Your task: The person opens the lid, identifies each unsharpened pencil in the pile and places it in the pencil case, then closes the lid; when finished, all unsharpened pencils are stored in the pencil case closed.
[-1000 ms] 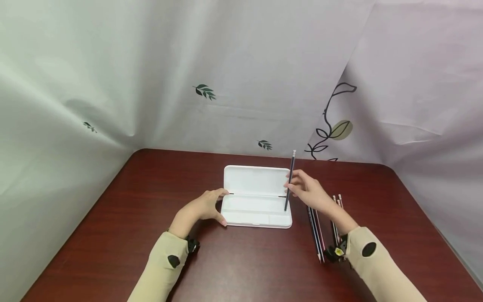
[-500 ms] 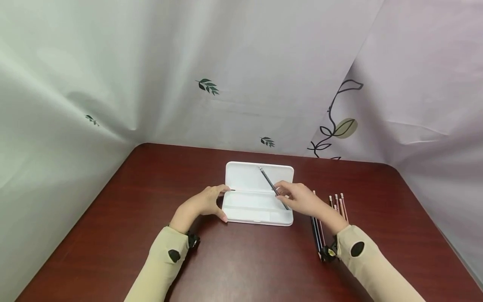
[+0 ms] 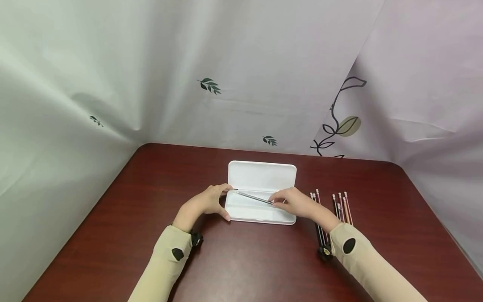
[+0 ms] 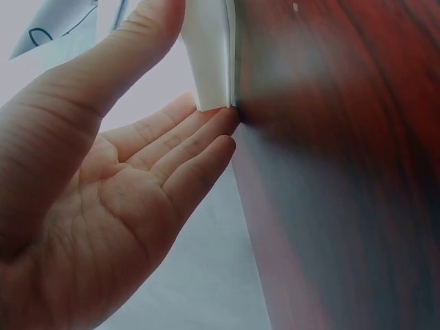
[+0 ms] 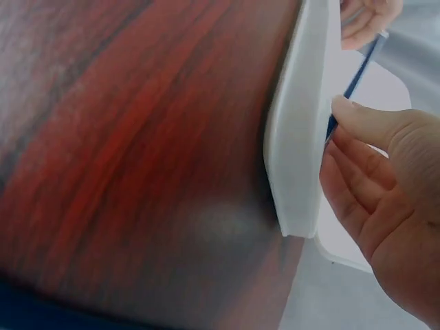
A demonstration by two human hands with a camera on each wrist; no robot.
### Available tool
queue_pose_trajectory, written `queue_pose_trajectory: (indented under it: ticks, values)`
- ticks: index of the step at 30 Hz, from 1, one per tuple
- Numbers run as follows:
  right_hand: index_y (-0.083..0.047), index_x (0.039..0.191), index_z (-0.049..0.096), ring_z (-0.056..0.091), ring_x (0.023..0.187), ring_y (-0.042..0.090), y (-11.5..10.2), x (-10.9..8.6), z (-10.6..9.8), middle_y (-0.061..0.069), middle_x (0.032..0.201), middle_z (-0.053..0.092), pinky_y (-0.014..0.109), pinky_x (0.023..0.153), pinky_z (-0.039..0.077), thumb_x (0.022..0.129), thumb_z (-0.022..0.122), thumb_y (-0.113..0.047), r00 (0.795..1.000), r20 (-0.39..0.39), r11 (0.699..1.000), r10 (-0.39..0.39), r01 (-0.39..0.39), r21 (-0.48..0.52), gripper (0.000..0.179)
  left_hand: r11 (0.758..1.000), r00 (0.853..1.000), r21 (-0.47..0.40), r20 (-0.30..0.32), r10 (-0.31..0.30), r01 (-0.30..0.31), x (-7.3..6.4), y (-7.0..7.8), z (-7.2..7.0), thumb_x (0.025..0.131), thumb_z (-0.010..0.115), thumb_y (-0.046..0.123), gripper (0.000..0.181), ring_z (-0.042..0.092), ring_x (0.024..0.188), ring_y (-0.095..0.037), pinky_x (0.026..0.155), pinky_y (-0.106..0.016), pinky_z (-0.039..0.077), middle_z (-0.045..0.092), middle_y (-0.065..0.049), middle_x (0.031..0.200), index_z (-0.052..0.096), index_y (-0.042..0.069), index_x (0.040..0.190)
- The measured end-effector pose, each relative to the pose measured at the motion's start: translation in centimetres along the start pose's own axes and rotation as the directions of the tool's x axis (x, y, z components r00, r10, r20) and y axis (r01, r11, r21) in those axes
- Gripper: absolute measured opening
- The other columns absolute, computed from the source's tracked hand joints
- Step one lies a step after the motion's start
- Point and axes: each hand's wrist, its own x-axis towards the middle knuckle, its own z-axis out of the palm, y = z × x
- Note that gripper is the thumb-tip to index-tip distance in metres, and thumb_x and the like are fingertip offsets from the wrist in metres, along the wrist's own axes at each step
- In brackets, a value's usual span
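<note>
A white pencil case (image 3: 245, 213) lies on the table with its lid (image 3: 262, 175) raised at the back. My left hand (image 3: 206, 201) grips its left end, thumb at the front corner and fingers at the back; the left wrist view shows the fingers nearly straight against the case end (image 4: 208, 58). Over the tray, my right hand (image 3: 296, 203) pinches a dark pencil (image 3: 253, 197) between thumb and fingers. The pencil slants across the inside, its eraser end toward the left. In the right wrist view the blue pencil (image 5: 359, 74) sticks out past the thumb.
Two groups of pencils lie to the right on the brown table (image 3: 241, 260): one (image 3: 319, 233) partly under my right forearm, another (image 3: 345, 206) farther right. Behind the table hangs a pale curtain (image 3: 241, 113) with leaf prints.
The pencil has swung from nearly upright to lying low across the case, eraser end to the left. My right hand has moved left and lower over the tray. The left hand keeps its place.
</note>
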Motion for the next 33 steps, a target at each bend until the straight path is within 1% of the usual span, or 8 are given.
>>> queue_pose_trajectory:
  ticks: [2,6,10,14,22,26,30,33]
  values:
    - [-0.007,0.097,0.073,0.065,0.082,0.011,-0.1,0.0,0.0,0.002,0.092,0.071,0.026,0.069,0.052,0.085,0.066,-0.009,1.000,0.003,1.000,-0.003,0.004,-0.008,0.014,1.000,1.000,0.000,0.001,0.001,-0.001,0.0,0.1,0.0,0.055,0.090,0.027,0.089,0.050,0.123,-0.026,0.102,-0.041,0.038,0.056,-0.016,0.129,0.047,0.005,0.130]
    - [-0.009,0.090,0.076,0.065,0.080,0.011,-0.3,-0.3,-0.4,0.000,0.086,0.071,0.023,0.066,0.051,0.083,0.069,-0.012,0.999,0.010,0.999,0.041,-0.041,0.006,0.010,1.000,1.000,0.003,0.000,0.005,-0.005,0.1,0.2,0.0,0.054,0.090,0.027,0.089,0.050,0.123,-0.025,0.102,-0.041,0.038,0.056,-0.016,0.128,0.047,0.005,0.130]
    - [-0.010,0.090,0.076,0.065,0.079,0.010,-0.2,-0.5,-0.4,-0.001,0.084,0.071,0.023,0.066,0.050,0.083,0.070,-0.013,0.998,0.016,0.998,0.063,-0.063,0.003,0.010,1.000,1.000,0.013,0.001,0.014,-0.014,0.3,0.2,0.1,0.054,0.090,0.027,0.090,0.051,0.122,-0.025,0.102,-0.041,0.038,0.056,-0.016,0.128,0.047,0.004,0.130]
    - [-0.010,0.092,0.076,0.064,0.079,0.010,-0.1,-0.6,-0.4,-0.001,0.084,0.071,0.023,0.067,0.050,0.084,0.068,-0.013,0.998,0.025,0.999,0.052,-0.052,-0.010,0.011,1.000,1.000,0.017,-0.004,0.014,-0.014,0.2,0.3,0.2,0.054,0.090,0.026,0.089,0.051,0.122,-0.026,0.102,-0.041,0.039,0.057,-0.016,0.128,0.048,0.004,0.129]
    - [-0.008,0.094,0.075,0.064,0.081,0.011,-0.3,-0.7,-0.3,0.000,0.087,0.071,0.026,0.070,0.052,0.086,0.066,-0.011,0.999,0.047,1.000,0.014,-0.012,-0.027,0.013,0.999,1.000,-0.038,-0.014,0.007,-0.007,0.1,-0.1,0.6,0.053,0.091,0.023,0.090,0.053,0.120,-0.026,0.101,-0.040,0.040,0.056,-0.017,0.128,0.047,0.003,0.129]
    - [-0.008,0.098,0.074,0.065,0.083,0.012,-0.3,-1.2,-0.5,0.001,0.092,0.071,0.027,0.071,0.053,0.087,0.065,-0.012,1.000,0.010,0.999,0.029,-0.029,-0.027,0.015,0.999,1.000,-0.048,-0.013,0.008,-0.008,0.2,-0.1,0.6,0.053,0.091,0.023,0.090,0.053,0.120,-0.025,0.101,-0.040,0.039,0.055,-0.017,0.130,0.047,0.003,0.130]
    - [-0.008,0.101,0.072,0.064,0.082,0.009,-0.4,-1.8,-0.8,0.001,0.097,0.071,0.026,0.069,0.053,0.086,0.065,-0.010,0.996,-0.061,0.997,0.064,-0.062,0.036,0.017,0.999,1.000,-0.039,-0.013,0.010,-0.010,0.3,-0.3,0.5,0.053,0.091,0.023,0.090,0.052,0.121,-0.025,0.101,-0.040,0.039,0.055,-0.018,0.129,0.047,0.003,0.130]
    - [-0.008,0.102,0.072,0.059,0.071,0.006,-0.5,-2.3,-1.1,0.001,0.096,0.071,0.023,0.063,0.051,0.086,0.066,-0.010,0.990,-0.118,0.996,0.071,-0.063,0.070,0.017,0.999,1.000,-0.040,-0.016,0.005,-0.005,0.3,-0.4,0.4,0.053,0.091,0.023,0.091,0.053,0.120,-0.026,0.102,-0.040,0.039,0.055,-0.018,0.129,0.047,0.003,0.130]
